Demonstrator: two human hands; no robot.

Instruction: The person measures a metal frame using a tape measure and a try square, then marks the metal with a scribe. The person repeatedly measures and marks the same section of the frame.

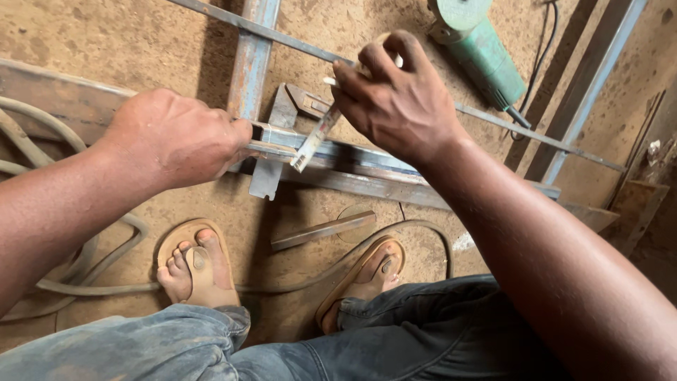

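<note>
My left hand [173, 137] is closed around the end of a steel angle bar [367, 166] that lies across the dirt floor. Against that bar rests a metal try square [271, 152], its blade hanging toward me. My right hand [398, 99] pinches a flat whitish marking stick or scriber [315, 137], whose tip touches the bar just right of the square. Both hands are above my sandalled feet [194, 264].
A green angle grinder [479, 53] with its cord lies at the top right. A thin rod [282, 39] and bluish steel lengths [250, 56] cross the floor. A short flat offcut [324, 229] and grey hoses or cables [106, 264] lie near my feet.
</note>
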